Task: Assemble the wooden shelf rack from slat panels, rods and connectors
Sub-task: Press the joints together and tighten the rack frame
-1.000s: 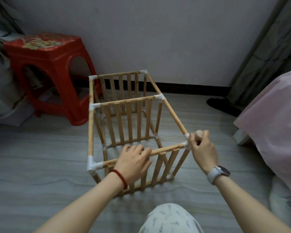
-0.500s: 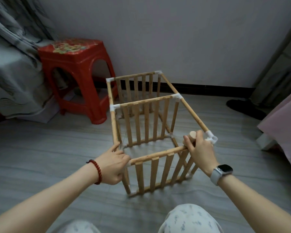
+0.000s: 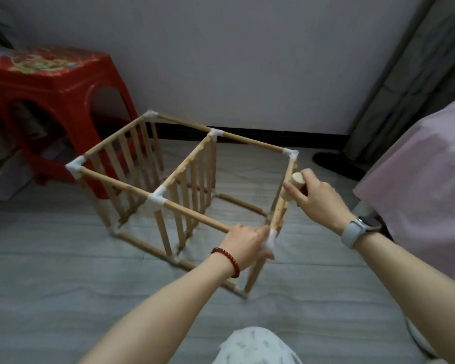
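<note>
Left hand (image 3: 243, 241) gripping rack (image 3: 168, 190) corner; right hand (image 3: 317, 198) clutching mallet (image 3: 294, 189). Risk: off-centre tapping popping connector (image 3: 271, 239) loose.

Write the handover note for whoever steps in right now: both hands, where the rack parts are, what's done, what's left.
Left hand: grips the near corner of the pale wooden slat rack frame, at a white plastic corner connector.
Right hand: holds a short pale wooden cylinder against the right end panel's top rail.
Rack: stands on the grey floor beside the red plastic stool; three slat panels are joined by rods and white connectors.
Done: the frame holds together as a box.
Left: probably seating the joints on the near right side; motion blur hides how tight they are.
</note>
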### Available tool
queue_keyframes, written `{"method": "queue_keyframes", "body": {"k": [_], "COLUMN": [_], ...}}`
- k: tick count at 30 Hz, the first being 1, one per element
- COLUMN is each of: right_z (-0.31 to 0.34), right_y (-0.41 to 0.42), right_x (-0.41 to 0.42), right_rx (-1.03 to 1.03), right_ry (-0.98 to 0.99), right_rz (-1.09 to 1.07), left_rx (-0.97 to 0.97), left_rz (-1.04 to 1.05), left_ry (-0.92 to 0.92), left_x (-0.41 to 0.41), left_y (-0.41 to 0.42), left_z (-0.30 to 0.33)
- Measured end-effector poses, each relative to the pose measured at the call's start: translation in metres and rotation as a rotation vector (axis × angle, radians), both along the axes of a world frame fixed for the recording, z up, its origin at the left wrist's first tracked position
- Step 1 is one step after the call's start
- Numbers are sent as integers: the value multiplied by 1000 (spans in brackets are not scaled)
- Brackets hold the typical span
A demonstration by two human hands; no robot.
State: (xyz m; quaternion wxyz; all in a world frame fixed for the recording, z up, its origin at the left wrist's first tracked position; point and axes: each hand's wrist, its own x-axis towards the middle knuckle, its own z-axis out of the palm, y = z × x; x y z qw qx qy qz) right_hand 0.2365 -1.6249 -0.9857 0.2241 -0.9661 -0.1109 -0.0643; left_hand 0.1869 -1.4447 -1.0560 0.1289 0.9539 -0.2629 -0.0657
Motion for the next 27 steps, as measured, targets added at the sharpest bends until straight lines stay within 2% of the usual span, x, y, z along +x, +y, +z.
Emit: {"method": "queue_keyframes", "body": {"k": [2, 3, 5, 6, 7, 9, 10, 11, 12, 15, 16, 17, 19, 20, 23, 25, 27], "right_z": [31, 42, 42, 28, 8, -26, -31, -24, -7, 21, 11, -7, -41, -51, -45, -42, -48], "right_y": [-6, -9, -9, -6, 1, 13, 12, 7, 4, 4, 5, 8, 15, 14, 17, 31, 50], "right_x": [1, 0, -11, -26, -43, -67, -66, -56, -43, -34, -40, -52, -69, -68, -42, -33, -33], "right_rx": [-89, -71, 214, 316, 325, 132, 40, 31, 97, 414, 409, 294, 18, 19, 74, 94, 94], "right_ry": [-63, -151, -355, -392, -344, -4, 83, 54, -42, -507, -514, -366, 64, 122, -12, -66, -16], "right_rz": [-23, -50, -107, -157, -210, -241, -214, -193, -180, -181, -190, -196, -182, -182, -107, -75, -22], "left_rx": [-88, -78, -8, 21, 32, 42, 59, 65, 69, 88, 80, 68, 30, 5, -72, -62, 22], "left_rz": [27, 37, 107, 154, 195, 224, 217, 216, 228, 267, 269, 270, 229, 205, 268, 406, 561], "left_ry": [-1, -40, -145, -175, -200, -242, -241, -245, -251, -248, -262, -258, -245, -258, -341, -368, -247], "left_x": [7, 10, 12, 12, 12, 14, 14, 14, 16, 14, 13, 13, 14, 12, 16, 19, 26], "left_y": [-20, -25, -17, -7, 5, 25, 29, 30, 29, 22, 20, 20, 24, 30, 64, 97, 135], "left_z": [-3, -5, -12, -16, -19, -21, -21, -21, -19, -19, -20, -20, -20, -22, -19, -17, -14]}}
